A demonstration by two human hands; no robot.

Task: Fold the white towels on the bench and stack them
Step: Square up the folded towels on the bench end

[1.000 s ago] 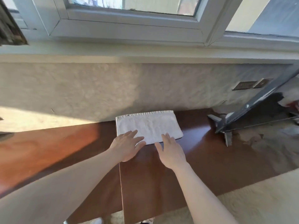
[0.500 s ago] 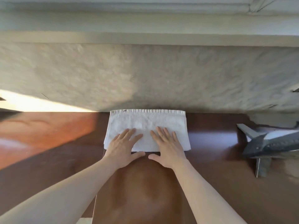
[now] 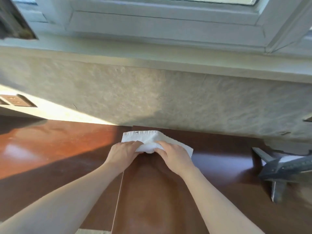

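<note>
On bench (image 3: 50, 149), white towel (image 3: 148, 137) half-bunched

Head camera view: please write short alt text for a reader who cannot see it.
Both hands, the left hand and right hand, grip the near edge of a folded white towel lying on a dark brown wooden bench against a textured wall. A dark model airplane stands on the bench to the right, below a window.

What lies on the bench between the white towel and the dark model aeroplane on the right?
Nothing: in the head view, the bench is bare brown wood between the white towel and the model aeroplane.
</note>
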